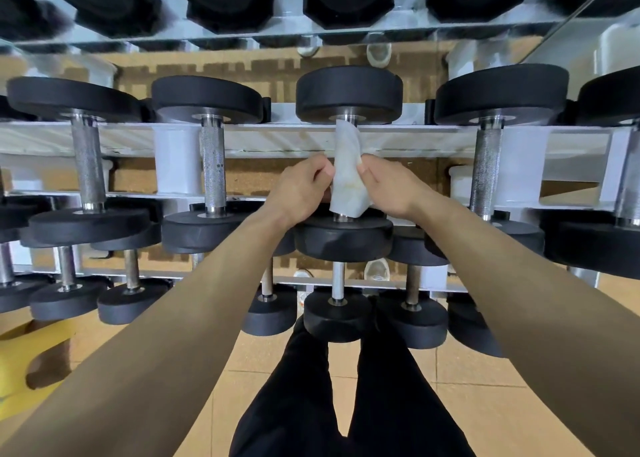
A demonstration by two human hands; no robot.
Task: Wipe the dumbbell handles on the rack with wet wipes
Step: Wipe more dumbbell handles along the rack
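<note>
A white wet wipe (347, 169) is draped along the handle of the middle dumbbell (348, 89) on the rack's middle tier, hiding nearly all of the steel grip. My left hand (300, 188) pinches the wipe's left edge and my right hand (388, 188) pinches its right edge, both closed around the wrapped handle. The wipe shows faint yellowish marks. Neighbouring dumbbells with bare knurled handles sit to the left (212, 169) and right (485, 169).
The white metal rack (263, 141) holds rows of black round dumbbells above and below. A lower tier of smaller dumbbells (337, 313) juts out in front of my legs. A yellow object (20, 363) lies on the tiled floor at left.
</note>
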